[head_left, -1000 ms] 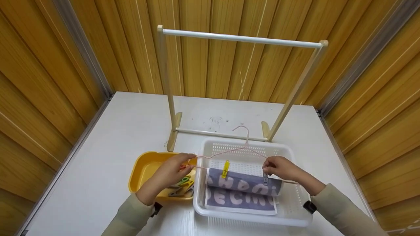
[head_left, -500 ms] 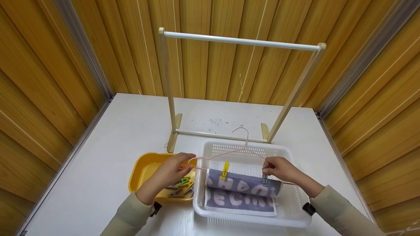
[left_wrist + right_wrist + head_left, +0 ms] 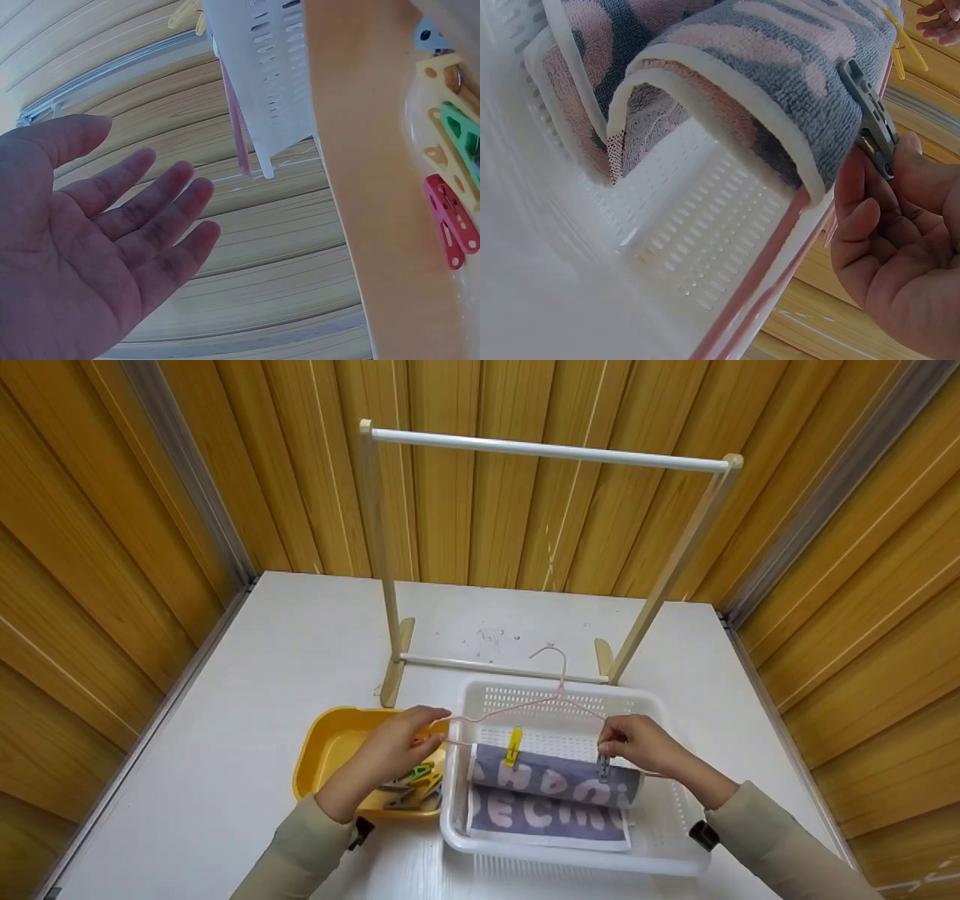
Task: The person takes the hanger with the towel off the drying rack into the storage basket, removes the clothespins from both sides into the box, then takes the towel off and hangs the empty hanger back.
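Note:
A grey-blue towel with pink letter shapes [image 3: 551, 817] is draped over the bottom bar of a pink wire hanger [image 3: 563, 671], partly lying in a white perforated basket [image 3: 577, 861]. A yellow clothespin [image 3: 514, 747] clips its upper fold toward the left. Farther right, my right hand [image 3: 637, 741] pinches the end of a grey clothespin [image 3: 870, 112] between thumb and finger; its other end sits on the towel and bar. My left hand [image 3: 390, 757] hovers by the hanger's left end, fingers spread and relaxed; the left wrist view shows nothing in its palm [image 3: 90, 255].
Beneath my left hand stands a yellow tub [image 3: 322, 754] with several clothespins [image 3: 412, 791], including a red one [image 3: 452, 221]. A wooden rack with a white top rail [image 3: 547, 448] rises behind the basket. Wood-patterned walls [image 3: 510, 517] enclose the white table [image 3: 247, 697].

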Tool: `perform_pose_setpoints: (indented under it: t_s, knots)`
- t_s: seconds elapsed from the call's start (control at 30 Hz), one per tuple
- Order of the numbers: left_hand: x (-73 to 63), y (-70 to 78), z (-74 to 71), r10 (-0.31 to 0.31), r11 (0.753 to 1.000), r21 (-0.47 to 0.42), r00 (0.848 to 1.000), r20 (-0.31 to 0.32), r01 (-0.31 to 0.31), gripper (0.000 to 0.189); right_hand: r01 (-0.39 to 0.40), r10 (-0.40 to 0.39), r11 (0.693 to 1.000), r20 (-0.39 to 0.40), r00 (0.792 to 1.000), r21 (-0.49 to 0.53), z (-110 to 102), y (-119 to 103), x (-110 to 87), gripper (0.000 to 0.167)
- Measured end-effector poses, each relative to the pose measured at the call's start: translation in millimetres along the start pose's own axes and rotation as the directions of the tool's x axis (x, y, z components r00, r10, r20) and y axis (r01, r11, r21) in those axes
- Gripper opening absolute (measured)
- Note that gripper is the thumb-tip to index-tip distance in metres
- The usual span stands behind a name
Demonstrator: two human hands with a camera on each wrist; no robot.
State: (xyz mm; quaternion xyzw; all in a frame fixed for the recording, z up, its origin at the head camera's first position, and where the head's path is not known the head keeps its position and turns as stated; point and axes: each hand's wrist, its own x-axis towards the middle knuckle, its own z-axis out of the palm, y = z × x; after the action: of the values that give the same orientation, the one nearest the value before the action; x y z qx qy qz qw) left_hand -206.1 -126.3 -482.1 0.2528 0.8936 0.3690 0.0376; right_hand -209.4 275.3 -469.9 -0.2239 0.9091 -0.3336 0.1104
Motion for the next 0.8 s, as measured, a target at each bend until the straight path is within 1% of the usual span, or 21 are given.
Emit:
perform_pose_setpoints:
  t_s: [0.2,0.3,0.37,0.47,0.6,0.8]
  knots:
    - [4.9,2.4,1.3,0.036,0.999,0.033,0.999,0.002,-0.036,0.038,0.002,-0.004,0.999,-0.051,0.999,-0.032,1,-3,-0.9,0.009]
    - [6.5,3.5,2.0,0.047,0.998,0.030,0.999,0.008,-0.047,0.037,-0.004,0.000,0.998,-0.080,0.997,-0.057,2,-5,-1.5,0.009]
    - [7.0,4.3,2.3,0.043,0.999,0.023,0.999,0.018,-0.044,0.038,-0.005,-0.003,0.997,-0.101,0.995,-0.079,2,-6,-1.8,0.009]
    - [7.6,5.3,2.1,0.028,1.000,0.006,0.999,0.030,-0.028,0.038,0.011,-0.028,0.992,-0.132,0.991,-0.124,4,-9,-2.1,0.009]
    - [8.2,5.0,2.1,0.011,1.000,-0.003,0.999,0.046,-0.011,0.038,0.050,-0.085,0.977,-0.166,0.982,-0.206,7,-12,-2.8,0.009]
    - [8.3,3.3,3.7,0.018,1.000,0.002,0.998,0.056,-0.018,0.038,0.056,-0.133,0.947,-0.227,0.965,-0.318,13,-18,-4.7,0.010]
